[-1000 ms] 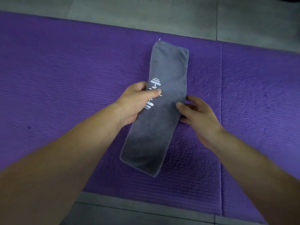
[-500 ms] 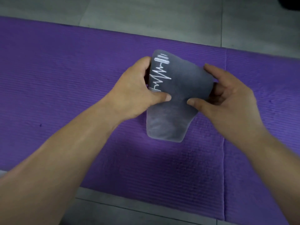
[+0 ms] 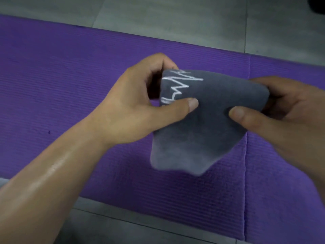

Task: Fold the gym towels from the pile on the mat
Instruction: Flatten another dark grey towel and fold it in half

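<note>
As hands (image 3: 133,110) (image 3: 288,118) pinch towel (image 3: 202,134), logo (image 3: 177,85) partly hidden

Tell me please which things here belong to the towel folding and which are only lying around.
For the job: grey towel, left hand and right hand gripping it, purple mat under them.
Lying about: tiled floor, dark object cut off at the top right corner.

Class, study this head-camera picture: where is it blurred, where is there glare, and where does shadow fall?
Head view: the grey towel is blurred along its hanging lower edge; a glare streak runs along the left forearm; dark shadow fills the hollow between the left hand and the towel.
</note>
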Available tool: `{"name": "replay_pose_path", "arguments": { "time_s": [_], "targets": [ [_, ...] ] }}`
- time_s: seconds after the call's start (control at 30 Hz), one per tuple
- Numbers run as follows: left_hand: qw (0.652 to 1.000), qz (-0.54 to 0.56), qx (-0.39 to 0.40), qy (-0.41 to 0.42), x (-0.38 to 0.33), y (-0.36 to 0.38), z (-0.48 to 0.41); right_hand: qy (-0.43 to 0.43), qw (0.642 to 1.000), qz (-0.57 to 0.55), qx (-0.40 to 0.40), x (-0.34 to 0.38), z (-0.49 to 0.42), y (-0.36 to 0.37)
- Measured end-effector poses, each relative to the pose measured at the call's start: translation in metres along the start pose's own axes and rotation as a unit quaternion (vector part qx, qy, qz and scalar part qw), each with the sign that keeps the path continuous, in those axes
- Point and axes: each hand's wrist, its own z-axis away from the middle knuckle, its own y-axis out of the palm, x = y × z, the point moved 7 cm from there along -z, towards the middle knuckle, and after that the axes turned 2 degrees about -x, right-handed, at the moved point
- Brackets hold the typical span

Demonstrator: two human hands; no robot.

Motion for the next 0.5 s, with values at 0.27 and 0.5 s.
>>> {"name": "replay_pose_path", "arguments": {
  "time_s": [0.27,0.5],
  "targets": [
    [0.946,0.130,-0.044,-0.293,0.108,0.030,-0.042,0.196,0.974,-0.115,-0.024,-0.096,-0.052,0.035],
    [0.933,-0.020,-0.105,-0.342,0.166,0.038,-0.055,0.267,0.949,-0.155,-0.059,-0.170,-0.085,0.071]
  ]
}}
